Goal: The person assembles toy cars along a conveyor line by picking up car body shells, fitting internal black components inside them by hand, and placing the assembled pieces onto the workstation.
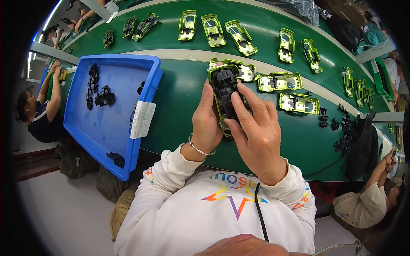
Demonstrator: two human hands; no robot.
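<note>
My left hand point(206, 118) grips a lime-green toy car shell point(215, 76) from its left side, holding it underside up above the green table. A black plastic chassis part point(225, 87) sits inside the shell. My right hand point(255, 128) presses its fingers on that black part from the right. A silver bangle circles my left wrist. Both hands are close in front of my chest.
A blue tray point(112, 128) with a few black parts stands at the left. Several green car shells point(279, 81) lie on the green table and on the conveyor belt point(256, 23) behind. Loose black parts point(341, 128) lie at the right. Other people sit at left and lower right.
</note>
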